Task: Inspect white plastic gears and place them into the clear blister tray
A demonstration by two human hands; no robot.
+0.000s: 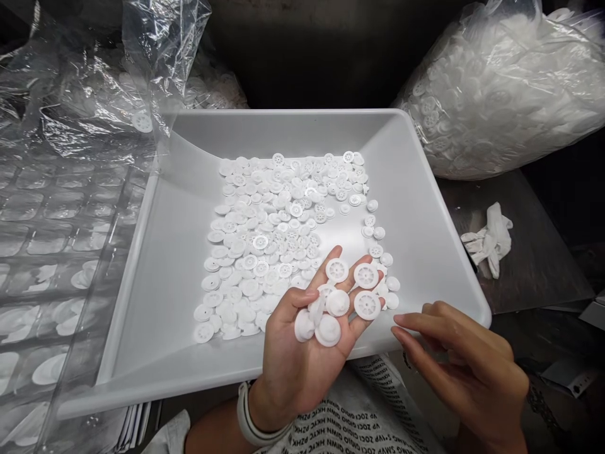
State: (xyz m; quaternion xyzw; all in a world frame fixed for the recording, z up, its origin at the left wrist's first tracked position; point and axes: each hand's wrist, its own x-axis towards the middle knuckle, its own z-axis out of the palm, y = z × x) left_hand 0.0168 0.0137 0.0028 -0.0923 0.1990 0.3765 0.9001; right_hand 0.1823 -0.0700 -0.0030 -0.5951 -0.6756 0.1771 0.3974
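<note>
My left hand (302,340) is palm up over the near edge of a white tray (161,252), fingers spread, with several small white plastic gear wheels (352,291) resting on the palm and fingers. My right hand (466,366) hovers just right of it, fingers loosely extended and together, fingertips pointing toward the left hand and holding nothing that I can see. A flat heap of the same white wheels (278,227) covers the tray floor beyond my left hand.
A clear bag full of white parts (505,88) lies at the back right. Clear plastic blister sheets (51,239) and crumpled film (155,57) sit at the left. A white glove (491,243) lies on the dark table (534,271) at the right.
</note>
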